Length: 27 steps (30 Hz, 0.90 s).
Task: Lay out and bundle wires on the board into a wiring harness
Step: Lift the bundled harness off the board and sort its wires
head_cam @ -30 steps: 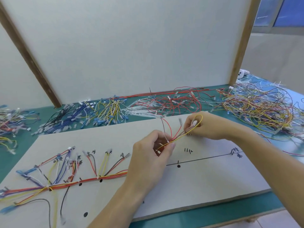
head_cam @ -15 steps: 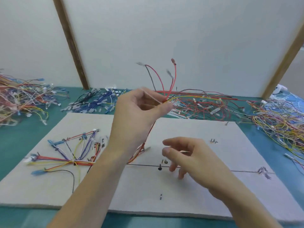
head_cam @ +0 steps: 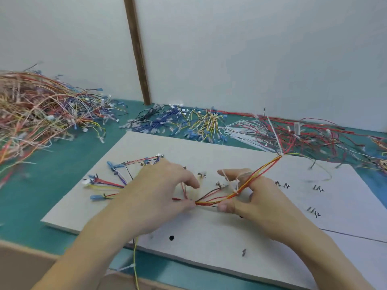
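Note:
A white layout board (head_cam: 219, 225) with black marks and handwritten labels lies on the green table. A bundle of red, orange and yellow wires (head_cam: 259, 174) runs from the board's middle up to the right, tied by a white cable tie (head_cam: 279, 151). My left hand (head_cam: 159, 197) pinches the bundle's lower end against the board. My right hand (head_cam: 251, 197) holds the same bundle, with a second white tie (head_cam: 231, 182) looped around the wires between its fingers. Branches with blue and white connectors (head_cam: 117, 181) fan out to the left, partly hidden by my left hand.
Heaps of loose wires lie around the board: an orange and red pile (head_cam: 35, 114) at far left, blue and yellow ones (head_cam: 184, 122) behind, white and red ones (head_cam: 293, 135) at back right. A white wall with a wooden post (head_cam: 137, 51) stands behind. A yellow wire (head_cam: 135, 260) hangs over the front edge.
My left hand came down from mid-air and now pins the wire bundle on the board. My right hand closed onto the bundle. The view turned left and down.

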Each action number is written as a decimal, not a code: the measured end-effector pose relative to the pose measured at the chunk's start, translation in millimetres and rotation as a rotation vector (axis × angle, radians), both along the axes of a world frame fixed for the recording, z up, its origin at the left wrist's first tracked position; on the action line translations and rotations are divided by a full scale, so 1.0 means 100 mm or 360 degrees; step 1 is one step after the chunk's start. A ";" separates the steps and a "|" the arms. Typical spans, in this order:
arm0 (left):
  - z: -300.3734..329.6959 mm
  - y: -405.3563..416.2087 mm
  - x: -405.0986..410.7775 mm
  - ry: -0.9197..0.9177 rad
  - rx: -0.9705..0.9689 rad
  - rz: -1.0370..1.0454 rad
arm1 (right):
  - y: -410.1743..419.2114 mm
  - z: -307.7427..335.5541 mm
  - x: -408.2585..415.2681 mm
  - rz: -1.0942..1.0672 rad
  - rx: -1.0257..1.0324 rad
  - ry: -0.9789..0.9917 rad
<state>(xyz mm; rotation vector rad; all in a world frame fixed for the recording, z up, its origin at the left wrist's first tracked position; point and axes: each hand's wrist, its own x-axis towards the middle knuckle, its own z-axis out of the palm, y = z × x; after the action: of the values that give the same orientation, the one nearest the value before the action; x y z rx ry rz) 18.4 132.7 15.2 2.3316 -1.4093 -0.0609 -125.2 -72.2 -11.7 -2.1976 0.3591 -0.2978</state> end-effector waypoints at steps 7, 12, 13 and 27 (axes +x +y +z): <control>-0.25 -0.03 -0.03 -0.0252 0.0094 -0.0002 | 0.15 -0.15 0.00 -0.0056 -0.0093 -0.0261; -0.33 -0.02 0.03 -0.0337 -0.0156 -0.0164 | 0.12 -0.16 -0.08 -0.0062 0.0059 -0.0212; -0.35 -0.02 0.05 -0.0341 -0.0199 -0.0194 | 0.12 -0.15 -0.08 -0.0041 0.0153 -0.0211; -0.45 -0.33 -0.05 -0.0223 -0.0346 -0.0384 | -0.07 -0.09 -0.37 -0.0149 0.0154 -0.0221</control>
<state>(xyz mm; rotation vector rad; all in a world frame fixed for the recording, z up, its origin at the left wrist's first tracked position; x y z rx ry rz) 13.0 99.8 -29.7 2.0154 -1.6700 0.1812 -161.9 -79.4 -20.9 -2.0560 0.3916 -0.4725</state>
